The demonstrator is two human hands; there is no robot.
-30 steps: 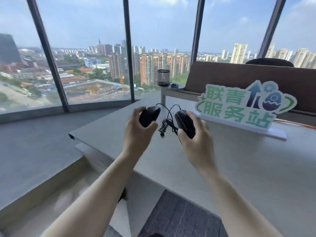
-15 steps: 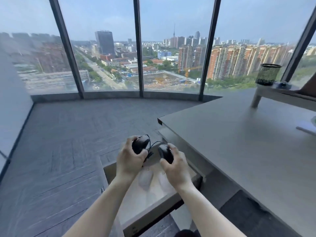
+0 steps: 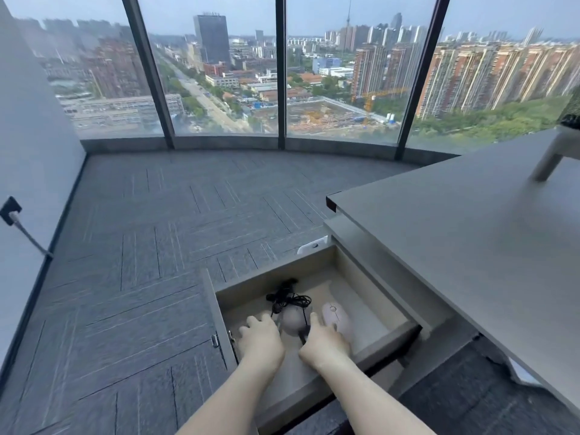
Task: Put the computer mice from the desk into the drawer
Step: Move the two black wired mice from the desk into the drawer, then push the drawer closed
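Both my hands are down inside the open drawer (image 3: pixel 405 328). My left hand (image 3: pixel 262 335) and right hand (image 3: pixel 324 342) hide the black mice; I cannot tell my grip. Their cords (image 3: pixel 287 298) trail loose. Mice feel light, slick; I'd grip the sides.

head view, steeply down over drawer (image 3: pixel 317 277)

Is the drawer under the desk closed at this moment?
No, the light wooden drawer is pulled out from under the grey desk, and both hands reach inside it.
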